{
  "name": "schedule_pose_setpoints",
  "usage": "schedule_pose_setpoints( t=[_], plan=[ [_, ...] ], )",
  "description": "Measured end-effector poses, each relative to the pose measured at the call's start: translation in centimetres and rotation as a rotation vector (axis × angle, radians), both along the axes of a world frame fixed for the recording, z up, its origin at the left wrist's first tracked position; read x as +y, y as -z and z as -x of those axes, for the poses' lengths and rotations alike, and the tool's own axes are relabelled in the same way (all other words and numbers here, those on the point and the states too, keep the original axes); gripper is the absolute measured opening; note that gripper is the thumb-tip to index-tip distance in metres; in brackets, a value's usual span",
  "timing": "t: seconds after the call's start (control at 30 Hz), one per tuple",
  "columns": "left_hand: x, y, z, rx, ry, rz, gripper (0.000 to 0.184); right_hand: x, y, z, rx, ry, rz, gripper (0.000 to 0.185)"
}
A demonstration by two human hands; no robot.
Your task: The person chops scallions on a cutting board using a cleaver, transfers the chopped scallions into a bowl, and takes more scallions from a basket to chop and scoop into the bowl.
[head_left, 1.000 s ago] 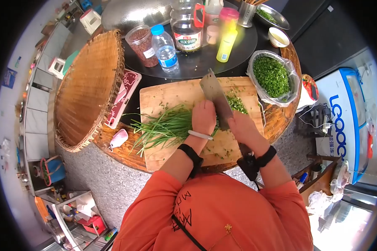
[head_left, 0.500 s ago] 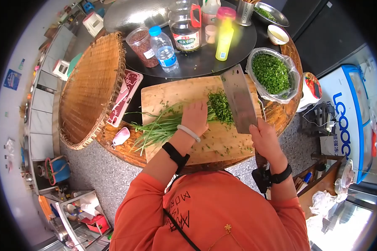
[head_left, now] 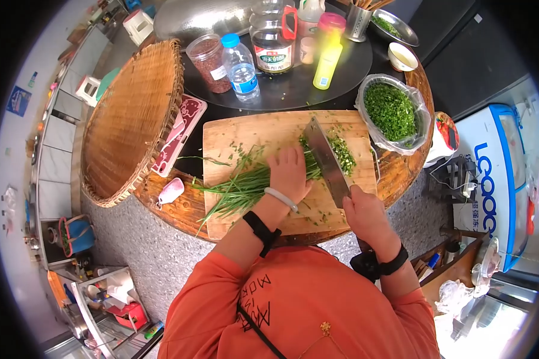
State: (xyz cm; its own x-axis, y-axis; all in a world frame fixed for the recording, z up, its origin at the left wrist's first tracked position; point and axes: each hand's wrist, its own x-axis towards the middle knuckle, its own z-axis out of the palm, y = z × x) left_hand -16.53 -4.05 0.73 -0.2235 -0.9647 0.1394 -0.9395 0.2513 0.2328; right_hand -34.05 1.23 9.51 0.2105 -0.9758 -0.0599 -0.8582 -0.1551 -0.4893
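My left hand [head_left: 288, 172] presses down on a bunch of long green chives [head_left: 239, 188], its fingers closed over their right end. In my right hand [head_left: 366, 214] is the handle of a cleaver [head_left: 327, 160], whose broad blade stands on edge beside my left fingers, across the cut end of the bunch. Chopped chives [head_left: 344, 154] lie to the right of the blade. Beneath everything is a wooden cutting board [head_left: 251, 128], with loose green bits scattered over it.
A plastic-lined bowl of chopped greens [head_left: 391, 110] stands right of the board. At the left leans a woven tray [head_left: 129, 128], near a pink phone case [head_left: 185, 128]. Behind are a water bottle [head_left: 242, 70], a vinegar jug [head_left: 273, 45] and a yellow bottle [head_left: 327, 60].
The cleaver has moved left and its blade has turned more edge-on, closer to my left hand. Chopped chives that lay left of the blade now show on its right. My left hand still presses the bunch.
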Motion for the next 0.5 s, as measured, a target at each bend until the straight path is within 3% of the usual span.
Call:
schedule_pose_setpoints(
  t=[0.17, 0.33, 0.5],
  plan=[
    [0.2, 1.7, 0.1, -0.262, 0.071, 0.171, 0.064, -2.0, 0.8, 0.0, 0.126, -0.079, -0.088, 0.016],
    [-0.6, 1.9, -0.2, -0.235, 0.099, 0.138, 0.06, -3.4, 3.0, -1.5, 0.073, -0.055, -0.068, 0.019],
    [-1.2, 2.5, -0.4, -0.155, 0.096, 0.16, 0.059, -2.2, 0.1, -0.7, 0.059, 0.027, -0.054, 0.02]
  ],
)
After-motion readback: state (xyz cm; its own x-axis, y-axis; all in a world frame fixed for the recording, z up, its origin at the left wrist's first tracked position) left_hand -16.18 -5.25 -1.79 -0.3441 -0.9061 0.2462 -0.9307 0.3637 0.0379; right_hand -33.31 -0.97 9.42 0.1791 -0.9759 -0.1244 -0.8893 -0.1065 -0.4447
